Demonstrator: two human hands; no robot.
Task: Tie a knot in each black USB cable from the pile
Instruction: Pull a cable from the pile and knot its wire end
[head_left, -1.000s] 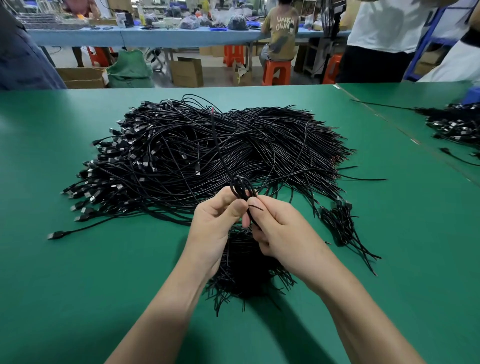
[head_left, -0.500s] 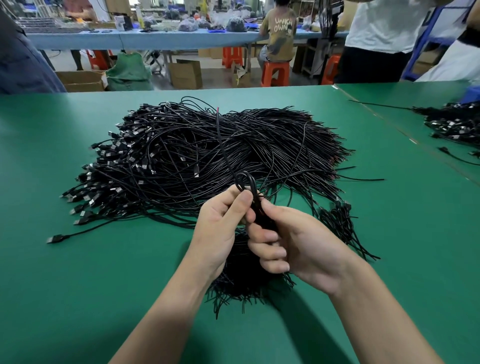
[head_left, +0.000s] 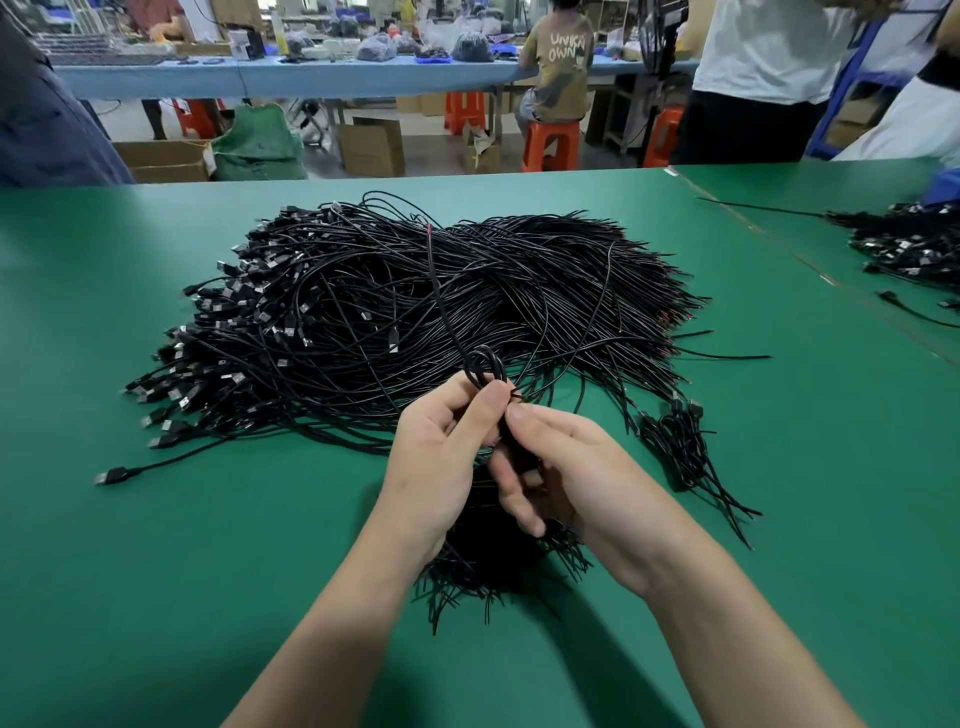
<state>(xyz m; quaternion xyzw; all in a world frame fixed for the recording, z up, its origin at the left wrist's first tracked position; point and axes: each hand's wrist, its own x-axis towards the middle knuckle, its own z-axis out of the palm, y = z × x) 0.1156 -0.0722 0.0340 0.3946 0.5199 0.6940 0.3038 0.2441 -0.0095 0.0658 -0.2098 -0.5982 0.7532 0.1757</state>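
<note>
Left hand (head_left: 441, 457): pinches the loop (head_left: 485, 348), just before the pile (head_left: 363, 291).
Right hand (head_left: 566, 478): curled round the cable (head_left: 440, 296), seemingly.
Risk: a loosened pinch lets the loop spring open.

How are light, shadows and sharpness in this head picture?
Head view: even light, no glare on the table; soft shadows under both forearms; left hand, right hand and the cable loop they pinch are sharp; far background softer; wide lens stretches forearms.
</note>
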